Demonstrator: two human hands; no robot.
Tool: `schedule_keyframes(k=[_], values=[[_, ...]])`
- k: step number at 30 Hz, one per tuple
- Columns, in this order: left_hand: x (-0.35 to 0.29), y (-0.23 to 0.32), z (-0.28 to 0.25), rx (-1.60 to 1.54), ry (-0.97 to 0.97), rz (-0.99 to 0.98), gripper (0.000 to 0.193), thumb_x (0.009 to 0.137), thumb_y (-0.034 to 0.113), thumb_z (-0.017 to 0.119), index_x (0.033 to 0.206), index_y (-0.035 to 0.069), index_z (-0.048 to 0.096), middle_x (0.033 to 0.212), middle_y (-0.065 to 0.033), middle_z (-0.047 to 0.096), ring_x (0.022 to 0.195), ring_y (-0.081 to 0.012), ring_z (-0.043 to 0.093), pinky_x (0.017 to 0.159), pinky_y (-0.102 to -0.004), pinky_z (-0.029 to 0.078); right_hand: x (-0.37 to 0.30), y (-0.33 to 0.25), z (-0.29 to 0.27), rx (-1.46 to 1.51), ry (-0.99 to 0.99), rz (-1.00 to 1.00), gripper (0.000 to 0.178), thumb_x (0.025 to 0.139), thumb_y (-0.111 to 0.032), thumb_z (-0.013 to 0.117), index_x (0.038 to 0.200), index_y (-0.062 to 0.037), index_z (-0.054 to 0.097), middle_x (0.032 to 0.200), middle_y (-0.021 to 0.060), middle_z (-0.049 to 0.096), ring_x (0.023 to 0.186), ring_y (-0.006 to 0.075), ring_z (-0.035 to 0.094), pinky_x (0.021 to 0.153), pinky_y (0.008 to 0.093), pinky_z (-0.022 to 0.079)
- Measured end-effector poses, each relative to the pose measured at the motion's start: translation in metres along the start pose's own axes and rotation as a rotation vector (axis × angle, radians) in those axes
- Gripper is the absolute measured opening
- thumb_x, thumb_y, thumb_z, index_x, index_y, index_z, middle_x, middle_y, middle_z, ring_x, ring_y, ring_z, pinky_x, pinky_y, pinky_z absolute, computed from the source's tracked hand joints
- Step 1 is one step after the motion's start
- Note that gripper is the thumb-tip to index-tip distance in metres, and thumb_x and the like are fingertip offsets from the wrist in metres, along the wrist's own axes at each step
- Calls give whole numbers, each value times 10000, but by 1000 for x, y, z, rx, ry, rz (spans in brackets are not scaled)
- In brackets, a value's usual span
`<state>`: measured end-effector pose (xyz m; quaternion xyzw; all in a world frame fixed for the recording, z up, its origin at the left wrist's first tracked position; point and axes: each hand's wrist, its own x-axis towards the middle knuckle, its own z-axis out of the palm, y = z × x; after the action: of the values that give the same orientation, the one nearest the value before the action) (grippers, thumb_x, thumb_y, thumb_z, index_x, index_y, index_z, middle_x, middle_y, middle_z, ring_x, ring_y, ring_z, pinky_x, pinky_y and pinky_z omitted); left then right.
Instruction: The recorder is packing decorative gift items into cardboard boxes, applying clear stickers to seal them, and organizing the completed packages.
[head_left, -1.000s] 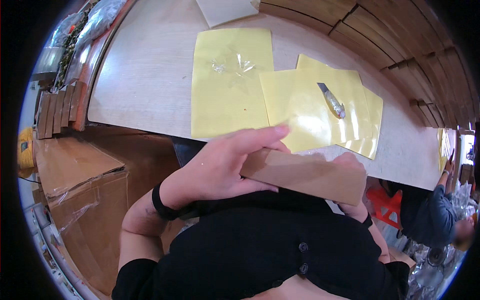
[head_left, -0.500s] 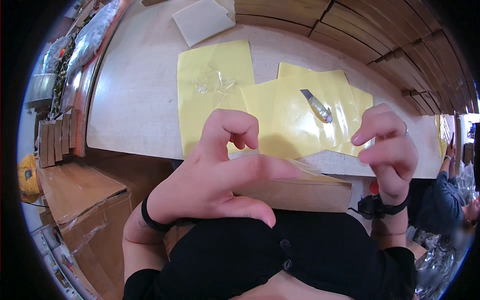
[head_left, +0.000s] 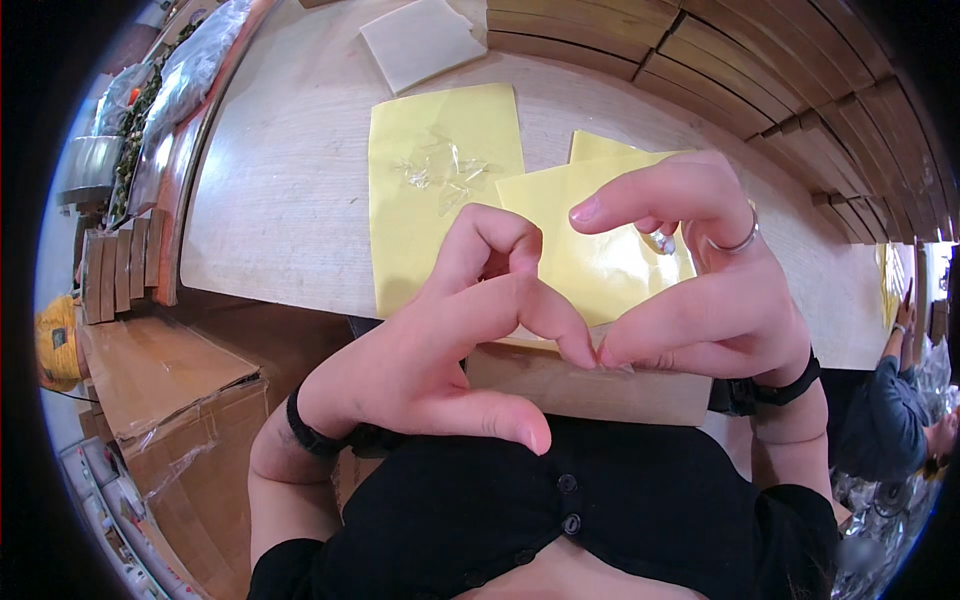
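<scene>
My left hand [head_left: 450,340] is over a flat brown cardboard box [head_left: 640,395], index finger stretched out, thumb apart and other fingers curled. The tip of that index finger meets the thumb tip of my right hand [head_left: 715,270]. My right index finger reaches out well apart from the thumb. Whether a small clear piece sits between the touching tips, I cannot make out. The box lies between my body and the table edge, partly covered by both hands. Behind my right hand, a knife [head_left: 657,241] with a wrapped handle shows only in part on a yellow sheet [head_left: 545,210].
Another yellow sheet [head_left: 400,250] bears clear crumpled film bits [head_left: 445,172]. A white square piece [head_left: 425,45] lies beyond it. Stacked brown boxes [head_left: 720,85] line the far right of the table. A large carton [head_left: 200,430] stands at left; a person [head_left: 885,420] is at far right.
My right hand has moved left and inward, its thumb now meeting my left index fingertip. It now covers most of the knife. The left hand has shifted slightly right.
</scene>
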<state>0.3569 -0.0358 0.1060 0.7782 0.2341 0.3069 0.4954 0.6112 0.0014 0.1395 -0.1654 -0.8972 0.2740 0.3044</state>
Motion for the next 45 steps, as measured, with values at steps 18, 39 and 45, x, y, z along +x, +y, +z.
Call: schedule_keyframes(k=[18,39,45], values=[[8,3,8,-112,107,-129,105,997,175,535,974,75,512,1024,-50,405,950,-164,398,887,-277,342,3,-25,20,-410,81,230,248,651,-45,770,822,-161,631,1141,27,568,1108,288,455,941,403,362],[10,-5,7,-27,259,-122,64,1033,129,439,1007,77,467,997,-10,396,882,-127,383,825,-247,340,-8,-20,0,-999,319,136,308,698,-25,775,980,-92,671,1073,30,625,1028,210,537,888,333,348],[15,-14,5,-757,233,-166,170,1033,278,475,1030,109,474,1029,6,426,842,-104,360,799,-274,331,5,5,7,234,159,437,376,831,-119,718,1194,-42,651,1140,37,632,1008,139,525,849,268,363]])
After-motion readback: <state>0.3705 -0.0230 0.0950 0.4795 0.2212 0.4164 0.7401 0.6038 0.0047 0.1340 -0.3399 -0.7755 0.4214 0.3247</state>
